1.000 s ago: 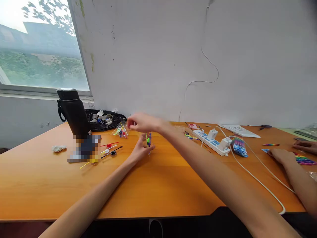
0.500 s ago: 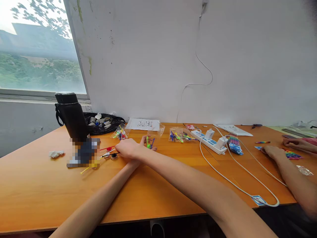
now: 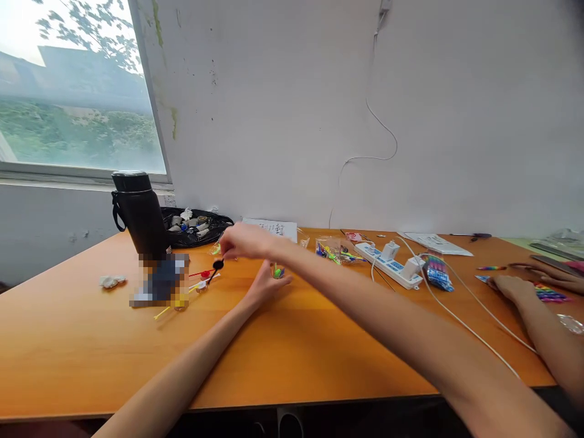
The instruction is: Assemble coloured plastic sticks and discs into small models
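My right hand pinches a black stick, probably light and stiff, best held by its shaft. My left hand grips a bag.

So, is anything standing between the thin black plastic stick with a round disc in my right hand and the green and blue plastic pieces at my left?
No loose object shows between the black stick and the green and blue pieces; only part of your left hand lies between them in this view.
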### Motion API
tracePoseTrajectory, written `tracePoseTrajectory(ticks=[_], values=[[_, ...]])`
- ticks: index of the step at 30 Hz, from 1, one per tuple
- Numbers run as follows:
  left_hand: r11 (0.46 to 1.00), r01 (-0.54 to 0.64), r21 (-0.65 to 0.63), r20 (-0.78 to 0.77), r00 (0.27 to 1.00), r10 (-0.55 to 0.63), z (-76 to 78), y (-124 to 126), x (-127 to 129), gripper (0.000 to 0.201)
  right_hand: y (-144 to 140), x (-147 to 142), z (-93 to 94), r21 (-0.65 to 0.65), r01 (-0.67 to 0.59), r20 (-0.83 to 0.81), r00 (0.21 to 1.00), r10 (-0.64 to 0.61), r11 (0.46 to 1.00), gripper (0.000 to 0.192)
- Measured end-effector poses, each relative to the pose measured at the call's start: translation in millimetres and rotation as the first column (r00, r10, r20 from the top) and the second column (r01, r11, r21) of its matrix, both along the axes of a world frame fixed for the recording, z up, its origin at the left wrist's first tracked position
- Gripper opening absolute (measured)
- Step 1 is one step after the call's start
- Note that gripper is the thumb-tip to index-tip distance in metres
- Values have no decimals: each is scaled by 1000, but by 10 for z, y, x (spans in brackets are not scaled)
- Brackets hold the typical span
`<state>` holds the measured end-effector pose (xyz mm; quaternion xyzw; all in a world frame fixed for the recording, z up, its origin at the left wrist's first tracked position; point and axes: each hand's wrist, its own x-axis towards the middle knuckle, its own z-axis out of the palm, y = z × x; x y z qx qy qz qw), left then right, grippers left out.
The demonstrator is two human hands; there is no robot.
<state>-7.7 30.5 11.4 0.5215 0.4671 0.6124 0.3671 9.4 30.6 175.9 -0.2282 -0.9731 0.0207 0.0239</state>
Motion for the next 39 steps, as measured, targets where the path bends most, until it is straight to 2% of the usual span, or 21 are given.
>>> tracePoseTrajectory(ticks=[3, 6, 9, 13, 17, 20, 24, 28, 31, 35, 39], values=[[985, 170, 32, -83, 983, -167, -26, -51, -25, 56, -15, 360, 491, 42, 46, -84, 996, -42, 998, 14], [983, 184, 20, -94, 979, -181, -37, -72, -65, 58, -81, 842, 808, 104, 146, -153, 980, -130, 984, 17], [985, 172, 25, -103, 980, -169, -29, -58, -81, 59, -67, 1264, 938, 135, 266, -174, 955, -241, 954, 18], [987, 161, 11, -117, 980, -159, -17, -32, -86, 61, 80, 1529, 942, 10, 288, -81, 955, -286, 958, 19], [987, 158, 22, -127, 980, -154, -24, -24, -93, 61, 205, 1435, 803, -27, 269, 13, 963, -269, 963, 17], [988, 152, 30, -130, 981, -147, -43, -16, -99, 59, 244, 1255, 638, 12, 258, 66, 964, -258, 966, 15], [989, 146, 26, -120, 983, -141, -74, 7, -112, 58, 283, 1080, 457, 70, 298, 117, 945, -304, 952, 17], [988, 152, 1, -86, 985, -151, -79, 17, -119, 63, 319, 1038, 452, 58, 301, 136, 942, -306, 952, 20], [988, 155, -11, -71, 985, -155, -74, 13, -119, 65, 284, 1000, 537, 127, 285, 25, 956, -291, 950, 22], [989, 148, -25, -64, 987, -150, -78, -4, -117, 62, 176, 767, 542, 169, 225, -144, 969, -202, 960, 24], [991, 134, 32, -65, 989, -131, -54, -14, -113, 57, 135, 298, 248, 96, 37, -14, 999, -36, 995, 22]])
